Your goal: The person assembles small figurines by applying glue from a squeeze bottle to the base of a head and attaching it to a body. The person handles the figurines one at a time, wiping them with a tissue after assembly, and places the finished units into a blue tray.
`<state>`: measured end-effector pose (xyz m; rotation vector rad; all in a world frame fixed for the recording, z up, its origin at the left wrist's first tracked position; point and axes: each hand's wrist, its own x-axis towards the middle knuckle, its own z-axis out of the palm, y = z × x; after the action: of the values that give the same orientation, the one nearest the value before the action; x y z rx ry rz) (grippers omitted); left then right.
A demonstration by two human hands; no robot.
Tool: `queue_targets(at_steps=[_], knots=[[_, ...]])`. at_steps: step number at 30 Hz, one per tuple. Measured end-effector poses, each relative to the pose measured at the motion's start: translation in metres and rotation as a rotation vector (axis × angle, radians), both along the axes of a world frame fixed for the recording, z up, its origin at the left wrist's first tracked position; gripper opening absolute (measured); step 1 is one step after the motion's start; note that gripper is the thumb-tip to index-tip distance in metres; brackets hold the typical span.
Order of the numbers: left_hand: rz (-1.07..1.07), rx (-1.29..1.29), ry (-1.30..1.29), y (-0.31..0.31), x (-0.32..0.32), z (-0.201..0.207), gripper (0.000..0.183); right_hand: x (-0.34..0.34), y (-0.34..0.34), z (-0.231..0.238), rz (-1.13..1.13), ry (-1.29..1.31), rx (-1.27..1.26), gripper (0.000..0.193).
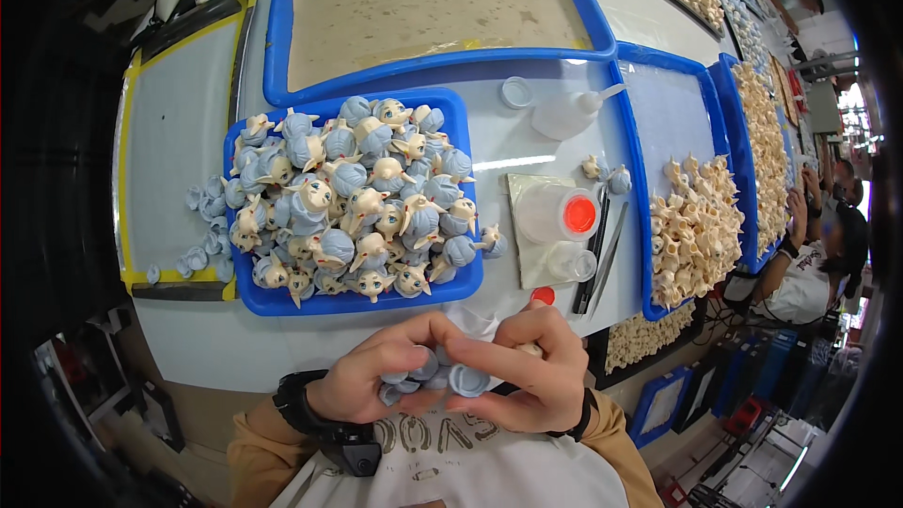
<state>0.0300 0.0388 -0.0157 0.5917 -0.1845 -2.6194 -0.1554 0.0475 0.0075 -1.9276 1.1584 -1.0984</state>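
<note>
Close to my body, my left hand (362,376) is closed around several hollow grey-blue hair pieces (400,384) for doll heads. My right hand (546,367) pinches a round, cup-shaped grey-blue hair piece (468,380) beside them, its hollow side showing. A bit of something cream-coloured (530,349) shows among the right fingers; the fingers hide most of it. Just beyond my hands stands a blue tray (282,303) heaped with painted doll heads (372,207) with pointed ears and grey-blue hair. Loose hair pieces (195,259) lie to its left.
A red-topped jar (580,214), a small clear cup (572,265), a squeeze bottle (564,115) and thin dark tools (590,273) lie right of the heads. Farther right, a blue tray (647,254) holds cream parts. A large blue tray (433,64) spans the back. Another person (814,268) sits far right.
</note>
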Motion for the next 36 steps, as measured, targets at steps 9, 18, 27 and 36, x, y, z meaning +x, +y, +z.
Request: queue_targets(at_steps=[9,18,27,36], knots=[[-0.144,-0.173,-0.083,-0.001,0.003,0.002,0.032,-0.006,0.002,0.002,0.060,0.055,0.056,0.048],[-0.111,-0.224,-0.131,-0.007,0.003,0.007,0.033,-0.013,0.008,-0.007,-0.092,-0.364,0.220,0.037],[-0.161,-0.177,-0.111,-0.009,-0.003,0.005,0.034,-0.010,0.007,0.000,-0.083,-0.343,0.252,0.040],[-0.140,-0.194,-0.204,-0.013,-0.002,0.007,0.040,0.000,-0.003,-0.008,-0.057,-0.129,-0.084,0.044]])
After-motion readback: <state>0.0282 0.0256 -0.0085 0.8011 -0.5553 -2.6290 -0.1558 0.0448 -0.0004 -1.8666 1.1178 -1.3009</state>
